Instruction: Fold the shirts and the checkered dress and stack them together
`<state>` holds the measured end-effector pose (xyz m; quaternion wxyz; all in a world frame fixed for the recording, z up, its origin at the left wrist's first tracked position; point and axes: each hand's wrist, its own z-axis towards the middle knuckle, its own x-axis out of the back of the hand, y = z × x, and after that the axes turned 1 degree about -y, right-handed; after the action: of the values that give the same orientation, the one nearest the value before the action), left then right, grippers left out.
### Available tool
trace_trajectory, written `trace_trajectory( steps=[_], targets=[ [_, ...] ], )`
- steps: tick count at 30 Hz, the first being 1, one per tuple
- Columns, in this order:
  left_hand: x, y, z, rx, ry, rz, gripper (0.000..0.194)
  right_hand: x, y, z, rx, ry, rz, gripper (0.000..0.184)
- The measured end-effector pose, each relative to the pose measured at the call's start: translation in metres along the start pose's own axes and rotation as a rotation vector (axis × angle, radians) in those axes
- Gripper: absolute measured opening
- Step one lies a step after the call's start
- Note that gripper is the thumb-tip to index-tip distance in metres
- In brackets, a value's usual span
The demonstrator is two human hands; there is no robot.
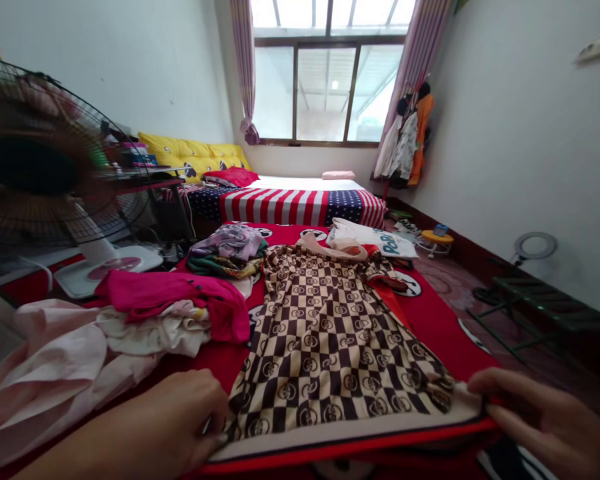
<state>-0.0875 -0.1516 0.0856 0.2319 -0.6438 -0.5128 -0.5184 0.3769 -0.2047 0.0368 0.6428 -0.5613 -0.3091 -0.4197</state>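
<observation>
A brown-and-cream checked garment (325, 347) with a repeating ring pattern lies spread flat on a red bedspread (445, 340). Its near hem has a white and red trim (345, 447). My left hand (175, 413) grips the hem's left end, and my right hand (545, 420) pinches its right end. A crumpled magenta top (180, 297) and pale pink cloth (45, 373) lie to the left, close to my left hand. A folded heap of mixed clothes (227, 243) sits beyond them.
A white printed bag (375, 240) lies at the far end of the red bedspread. Beyond stands a bed with a stars-and-stripes cover (290, 207). A standing fan (35, 160) fills the left side. Hanging clothes (405, 140) and a dark green rack (535, 307) stand along the right wall.
</observation>
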Motion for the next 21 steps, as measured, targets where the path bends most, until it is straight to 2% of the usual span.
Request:
trace_trajectory(
  steps=[2, 3, 5, 7, 9, 11, 13, 15, 17, 21],
  targets=[
    [-0.002, -0.001, 0.006, 0.023, -0.046, 0.023, 0.015, -0.003, -0.003, 0.002, -0.012, -0.219, -0.008, 0.022],
    [-0.002, -0.002, 0.011, 0.037, -0.028, 0.018, 0.015, -0.005, -0.005, 0.003, -0.024, -0.276, -0.021, 0.024],
    [-0.005, -0.004, 0.023, 0.046, 0.086, -0.027, 0.022, -0.008, -0.01, 0.005, -0.062, -0.245, -0.056, 0.031],
    [-0.012, -0.006, 0.036, 0.045, 0.217, -0.093, 0.039, -0.013, -0.016, 0.006, -0.094, -0.161, -0.067, 0.049],
    [-0.023, -0.007, 0.047, 0.044, 0.274, -0.146, 0.059, -0.022, -0.021, 0.007, -0.077, -0.127, -0.067, 0.061],
    [-0.034, -0.006, 0.055, 0.0, 0.273, -0.196, 0.063, -0.031, -0.025, 0.008, -0.019, -0.138, -0.048, 0.056],
    [-0.038, -0.007, 0.057, -0.089, 0.283, -0.262, 0.061, -0.036, -0.029, 0.01, 0.042, -0.163, -0.002, 0.044],
    [-0.032, -0.009, 0.056, -0.149, 0.318, -0.318, 0.054, -0.033, -0.032, 0.014, 0.077, -0.158, 0.06, 0.035],
    [-0.019, -0.015, 0.049, -0.155, 0.33, -0.336, 0.044, -0.023, -0.033, 0.017, 0.077, -0.128, 0.103, 0.031],
    [0.004, -0.028, 0.028, -0.129, 0.258, -0.306, 0.039, -0.002, -0.022, 0.009, 0.015, -0.105, 0.094, 0.029]
  ],
)
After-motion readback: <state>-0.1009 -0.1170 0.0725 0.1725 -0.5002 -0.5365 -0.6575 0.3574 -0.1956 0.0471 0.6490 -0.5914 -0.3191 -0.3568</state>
